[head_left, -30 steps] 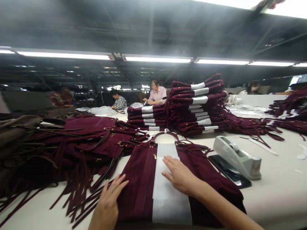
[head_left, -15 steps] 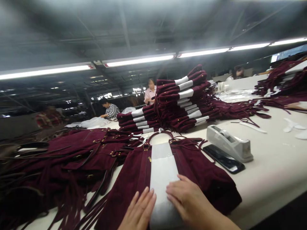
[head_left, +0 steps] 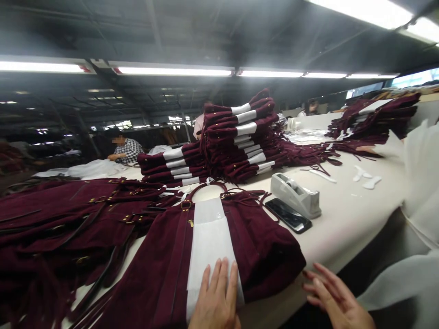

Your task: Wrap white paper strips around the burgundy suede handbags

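Maroon bag (head_left: 252,246): my flat left hand (head_left: 217,299) seemingly smooths its white band (head_left: 207,240). Next, my open right hand (head_left: 339,299) should steady it.

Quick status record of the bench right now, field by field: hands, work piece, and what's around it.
Left hand: resting flat on the white band
Right hand: off the bag, fingers slightly curled near its lower right corner; nothing seen held
Bag: maroon, lying on the table
White band: running down the bag's front
Right of bag: black phone beside a grey tape dispenser
Left of bag: loose pile of maroon bags
Behind: two stacks of banded maroon bags
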Action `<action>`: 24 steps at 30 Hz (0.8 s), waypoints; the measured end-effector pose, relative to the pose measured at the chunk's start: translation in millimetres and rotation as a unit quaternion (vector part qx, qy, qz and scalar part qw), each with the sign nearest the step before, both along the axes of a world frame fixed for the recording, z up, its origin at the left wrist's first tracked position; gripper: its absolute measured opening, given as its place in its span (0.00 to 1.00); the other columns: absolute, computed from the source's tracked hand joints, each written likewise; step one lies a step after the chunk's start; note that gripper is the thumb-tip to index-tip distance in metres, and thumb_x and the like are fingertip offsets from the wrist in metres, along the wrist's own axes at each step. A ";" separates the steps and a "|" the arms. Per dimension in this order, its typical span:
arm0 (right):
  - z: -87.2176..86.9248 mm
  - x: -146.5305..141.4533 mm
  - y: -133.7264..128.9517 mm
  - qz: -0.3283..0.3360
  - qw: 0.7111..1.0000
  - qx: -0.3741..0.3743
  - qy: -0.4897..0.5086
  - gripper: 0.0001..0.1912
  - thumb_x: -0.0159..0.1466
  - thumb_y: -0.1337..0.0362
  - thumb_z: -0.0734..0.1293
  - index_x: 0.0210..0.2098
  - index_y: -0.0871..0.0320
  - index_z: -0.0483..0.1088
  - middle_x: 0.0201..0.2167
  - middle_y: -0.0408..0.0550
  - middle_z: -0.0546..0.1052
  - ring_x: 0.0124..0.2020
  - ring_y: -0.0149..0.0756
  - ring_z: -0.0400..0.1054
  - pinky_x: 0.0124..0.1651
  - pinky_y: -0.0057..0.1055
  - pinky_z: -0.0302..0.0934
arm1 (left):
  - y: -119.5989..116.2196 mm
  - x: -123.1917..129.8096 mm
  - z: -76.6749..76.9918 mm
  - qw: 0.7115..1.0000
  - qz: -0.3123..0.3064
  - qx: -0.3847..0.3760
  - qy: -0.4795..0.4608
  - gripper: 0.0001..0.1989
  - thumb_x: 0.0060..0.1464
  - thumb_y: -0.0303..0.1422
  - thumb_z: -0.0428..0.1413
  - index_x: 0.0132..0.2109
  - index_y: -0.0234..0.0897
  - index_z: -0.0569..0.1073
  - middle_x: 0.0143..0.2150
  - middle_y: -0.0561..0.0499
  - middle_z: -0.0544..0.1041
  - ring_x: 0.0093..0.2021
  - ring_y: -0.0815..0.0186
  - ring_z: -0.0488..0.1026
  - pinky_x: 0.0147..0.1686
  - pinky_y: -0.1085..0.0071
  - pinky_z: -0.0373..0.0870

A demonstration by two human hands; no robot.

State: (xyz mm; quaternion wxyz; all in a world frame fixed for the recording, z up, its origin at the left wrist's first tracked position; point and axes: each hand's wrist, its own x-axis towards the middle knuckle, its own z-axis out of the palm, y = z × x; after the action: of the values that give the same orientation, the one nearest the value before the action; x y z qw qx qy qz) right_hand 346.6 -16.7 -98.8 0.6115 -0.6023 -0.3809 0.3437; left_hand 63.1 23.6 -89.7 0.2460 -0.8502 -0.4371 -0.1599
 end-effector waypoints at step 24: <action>37.4 28.9 76.9 0.139 0.863 0.263 -0.409 0.06 0.67 0.68 0.60 0.42 0.55 0.67 0.34 0.46 0.72 0.34 0.35 0.69 0.39 0.30 0.66 | 3.4 -1.2 17.2 0.993 0.031 -0.109 0.041 0.52 0.38 0.21 0.52 0.71 0.42 0.42 0.61 0.38 0.67 0.61 0.48 0.64 0.58 0.52 0.62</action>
State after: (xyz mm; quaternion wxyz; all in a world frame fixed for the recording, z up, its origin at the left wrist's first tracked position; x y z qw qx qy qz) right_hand 375.4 60.2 -61.4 0.4830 -0.4463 -0.7525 0.0349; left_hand 61.9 27.1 -72.6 0.1745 -0.8640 -0.4673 -0.0691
